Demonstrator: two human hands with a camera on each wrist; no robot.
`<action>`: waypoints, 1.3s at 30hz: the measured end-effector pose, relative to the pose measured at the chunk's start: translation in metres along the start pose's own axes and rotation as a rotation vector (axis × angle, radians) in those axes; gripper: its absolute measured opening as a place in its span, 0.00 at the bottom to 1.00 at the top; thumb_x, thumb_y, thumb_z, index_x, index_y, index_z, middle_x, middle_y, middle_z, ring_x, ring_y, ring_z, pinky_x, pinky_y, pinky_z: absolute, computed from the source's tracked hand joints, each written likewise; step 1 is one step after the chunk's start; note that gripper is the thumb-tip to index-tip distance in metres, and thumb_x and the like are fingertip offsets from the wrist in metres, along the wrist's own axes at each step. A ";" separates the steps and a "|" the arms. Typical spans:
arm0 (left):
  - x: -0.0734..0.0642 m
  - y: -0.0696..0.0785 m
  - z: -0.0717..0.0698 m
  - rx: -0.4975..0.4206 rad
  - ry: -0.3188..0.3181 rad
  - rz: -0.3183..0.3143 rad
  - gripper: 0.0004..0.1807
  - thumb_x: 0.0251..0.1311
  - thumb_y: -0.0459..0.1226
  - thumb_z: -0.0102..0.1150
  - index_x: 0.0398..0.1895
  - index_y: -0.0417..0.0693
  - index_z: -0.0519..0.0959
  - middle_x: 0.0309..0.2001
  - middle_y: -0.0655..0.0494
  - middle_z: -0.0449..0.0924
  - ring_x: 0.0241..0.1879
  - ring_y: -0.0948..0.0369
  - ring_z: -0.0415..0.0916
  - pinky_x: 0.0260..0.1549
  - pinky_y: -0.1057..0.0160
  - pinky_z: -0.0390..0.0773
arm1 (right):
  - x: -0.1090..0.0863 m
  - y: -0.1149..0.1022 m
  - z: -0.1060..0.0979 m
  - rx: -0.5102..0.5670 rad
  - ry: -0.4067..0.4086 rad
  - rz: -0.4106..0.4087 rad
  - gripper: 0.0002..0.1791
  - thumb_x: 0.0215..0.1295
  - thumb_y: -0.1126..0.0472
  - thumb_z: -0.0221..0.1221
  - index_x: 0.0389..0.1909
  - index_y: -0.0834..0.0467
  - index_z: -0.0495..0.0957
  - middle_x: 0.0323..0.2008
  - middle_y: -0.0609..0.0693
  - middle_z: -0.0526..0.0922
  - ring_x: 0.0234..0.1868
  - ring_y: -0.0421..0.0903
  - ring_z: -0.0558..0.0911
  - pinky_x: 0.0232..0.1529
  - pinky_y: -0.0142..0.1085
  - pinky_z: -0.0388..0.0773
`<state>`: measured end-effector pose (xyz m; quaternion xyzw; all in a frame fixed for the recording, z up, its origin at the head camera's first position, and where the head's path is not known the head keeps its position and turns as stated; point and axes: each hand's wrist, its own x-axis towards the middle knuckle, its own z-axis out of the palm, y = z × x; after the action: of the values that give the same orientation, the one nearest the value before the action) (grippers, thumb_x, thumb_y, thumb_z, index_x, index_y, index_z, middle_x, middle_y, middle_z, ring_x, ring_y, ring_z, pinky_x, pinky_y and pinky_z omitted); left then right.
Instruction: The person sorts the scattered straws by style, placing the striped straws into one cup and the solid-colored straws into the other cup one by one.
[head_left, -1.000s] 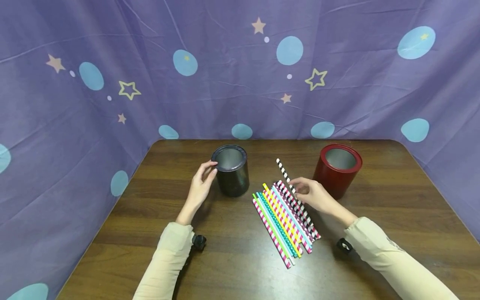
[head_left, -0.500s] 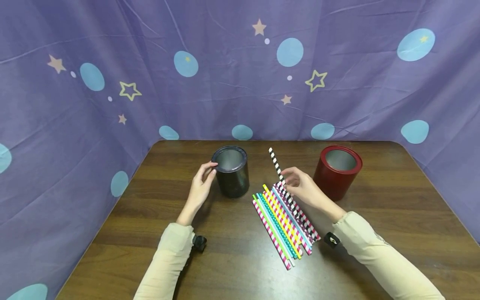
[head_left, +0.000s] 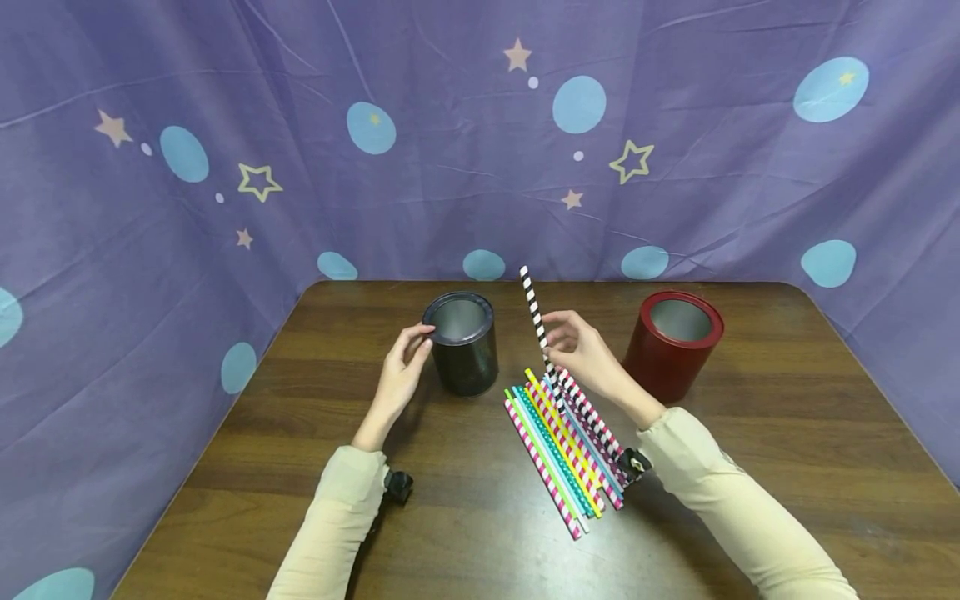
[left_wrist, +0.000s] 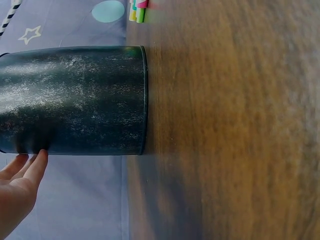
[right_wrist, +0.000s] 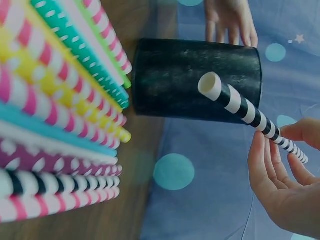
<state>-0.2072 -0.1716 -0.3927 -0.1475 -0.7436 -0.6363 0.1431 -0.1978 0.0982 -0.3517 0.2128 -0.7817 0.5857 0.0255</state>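
Note:
A black-and-white striped paper straw (head_left: 533, 304) is pinched between the thumb and fingers of my right hand (head_left: 588, 358). It tilts upward, its lower end over the row of straws in the head view; the right wrist view shows that hollow end (right_wrist: 209, 86) overlapping the can. My left hand (head_left: 400, 375) rests its fingertips against the left side of a black can (head_left: 471, 367), near the rim. In the left wrist view those fingers (left_wrist: 36, 167) are fairly straight on the dark wall. The can stands upright, and its visible inside is grey.
Several patterned paper straws (head_left: 558, 450) lie side by side on the wooden table (head_left: 465, 517), in pink, green, teal, yellow, blue and purple. A red can (head_left: 663, 358) stands upright behind my right forearm. A purple curtain (head_left: 450, 167) hangs behind the table.
My right hand has lifted the black-and-white straw from the right side of the row and moved it left and up toward the black can. The left hand has stayed still.

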 end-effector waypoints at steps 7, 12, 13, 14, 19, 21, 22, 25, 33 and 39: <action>-0.001 0.001 -0.001 -0.018 -0.017 0.004 0.15 0.60 0.25 0.44 0.49 0.25 0.65 0.55 0.33 0.62 0.58 0.47 0.61 0.53 0.73 0.62 | 0.018 0.015 0.010 0.118 0.061 -0.004 0.24 0.49 0.78 0.51 0.51 0.68 0.64 0.32 0.64 0.75 0.29 0.40 0.75 0.27 0.38 0.78; 0.000 0.000 -0.001 -0.014 -0.023 0.011 0.15 0.60 0.25 0.44 0.49 0.25 0.65 0.55 0.33 0.62 0.58 0.47 0.61 0.54 0.71 0.62 | 0.026 0.005 0.017 0.168 0.128 -0.022 0.23 0.49 0.79 0.52 0.50 0.69 0.64 0.32 0.65 0.75 0.27 0.38 0.75 0.27 0.33 0.77; 0.000 0.000 -0.001 -0.015 -0.023 0.011 0.15 0.60 0.25 0.44 0.49 0.25 0.65 0.55 0.33 0.62 0.58 0.47 0.61 0.54 0.70 0.62 | 0.027 0.003 0.019 0.183 0.144 -0.023 0.23 0.49 0.79 0.52 0.49 0.70 0.64 0.31 0.64 0.75 0.27 0.37 0.75 0.26 0.32 0.77; 0.000 0.000 -0.001 -0.016 -0.023 0.012 0.15 0.60 0.25 0.44 0.49 0.25 0.65 0.55 0.33 0.62 0.58 0.47 0.61 0.55 0.69 0.62 | 0.029 0.000 0.020 0.196 0.159 -0.024 0.23 0.49 0.79 0.52 0.49 0.70 0.63 0.30 0.63 0.75 0.26 0.36 0.75 0.26 0.32 0.77; 0.001 -0.001 -0.001 -0.023 -0.027 0.014 0.15 0.60 0.25 0.44 0.49 0.24 0.65 0.55 0.32 0.61 0.58 0.47 0.60 0.55 0.69 0.62 | 0.035 -0.012 0.027 0.284 0.223 -0.019 0.21 0.49 0.80 0.51 0.47 0.71 0.61 0.29 0.56 0.73 0.24 0.35 0.74 0.27 0.37 0.78; 0.001 -0.001 -0.001 -0.024 -0.028 0.015 0.15 0.60 0.25 0.44 0.49 0.24 0.65 0.55 0.32 0.61 0.58 0.47 0.60 0.54 0.71 0.62 | 0.038 -0.016 0.030 0.315 0.244 -0.014 0.21 0.49 0.80 0.51 0.46 0.70 0.61 0.29 0.54 0.73 0.24 0.35 0.75 0.27 0.39 0.78; 0.001 -0.001 0.000 -0.025 -0.027 0.015 0.15 0.59 0.24 0.44 0.49 0.24 0.65 0.55 0.32 0.62 0.58 0.46 0.60 0.54 0.71 0.63 | 0.039 -0.018 0.031 0.330 0.252 -0.015 0.21 0.49 0.80 0.50 0.46 0.70 0.61 0.29 0.54 0.72 0.24 0.36 0.75 0.28 0.39 0.78; 0.000 -0.001 -0.001 -0.027 -0.022 0.014 0.15 0.59 0.24 0.45 0.49 0.24 0.65 0.54 0.32 0.62 0.58 0.46 0.60 0.54 0.71 0.63 | 0.043 -0.023 0.034 0.372 0.276 -0.013 0.20 0.49 0.80 0.49 0.45 0.69 0.60 0.29 0.53 0.72 0.25 0.36 0.75 0.28 0.36 0.78; 0.000 -0.001 -0.001 -0.020 -0.022 0.021 0.15 0.60 0.25 0.44 0.49 0.24 0.65 0.54 0.32 0.62 0.58 0.46 0.59 0.57 0.59 0.59 | 0.054 -0.031 0.042 0.476 0.340 -0.044 0.17 0.53 0.79 0.48 0.44 0.68 0.59 0.32 0.53 0.71 0.26 0.37 0.75 0.32 0.37 0.78; -0.001 0.000 0.000 -0.014 -0.018 0.015 0.15 0.60 0.25 0.45 0.49 0.24 0.65 0.55 0.32 0.62 0.58 0.46 0.59 0.57 0.60 0.60 | 0.060 -0.032 0.047 0.510 0.349 -0.094 0.16 0.55 0.79 0.48 0.44 0.70 0.59 0.33 0.56 0.71 0.28 0.39 0.76 0.35 0.41 0.78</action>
<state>-0.2067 -0.1720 -0.3931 -0.1597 -0.7394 -0.6389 0.1400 -0.2310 0.0290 -0.3205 0.1444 -0.5829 0.7886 0.1321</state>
